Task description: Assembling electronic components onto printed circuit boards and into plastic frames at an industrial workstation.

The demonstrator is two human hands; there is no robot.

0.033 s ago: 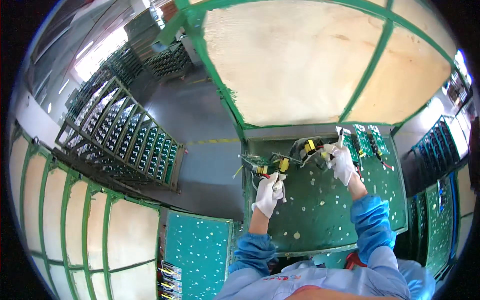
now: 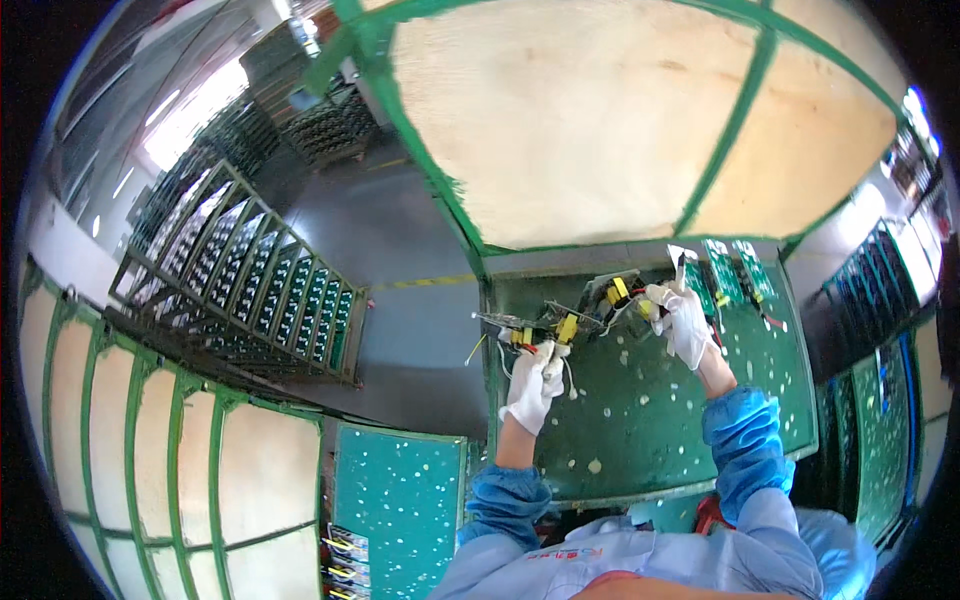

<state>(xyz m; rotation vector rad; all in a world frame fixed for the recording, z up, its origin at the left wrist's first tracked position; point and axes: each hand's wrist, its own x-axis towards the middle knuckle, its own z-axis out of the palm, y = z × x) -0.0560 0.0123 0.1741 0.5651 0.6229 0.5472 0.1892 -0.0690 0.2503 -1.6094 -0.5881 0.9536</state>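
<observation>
My left hand [image 2: 534,385], in a white glove, is closed around the near end of a circuit board [image 2: 518,334] with yellow transformers and loose wires. The board is tilted nearly edge-on over the left side of the green table. My right hand [image 2: 684,326], also gloved, has its fingers closed at the right end of a second board [image 2: 617,291], a dark one with a yellow transformer. Exactly what those fingertips grip is partly hidden. Several green circuit boards [image 2: 722,272] with wires lie just beyond my right hand at the table's far edge.
The green table [image 2: 650,430] has a raised rim and pale specks. A green-framed wooden panel [image 2: 580,120] stands behind it. On the left are a rack of boards [image 2: 250,270] and a lower teal surface [image 2: 400,510]. Another rack [image 2: 860,290] stands at right.
The board in my left hand has tipped from showing its green face to nearly edge-on. My left hand has risen slightly; my right hand stays almost in place.
</observation>
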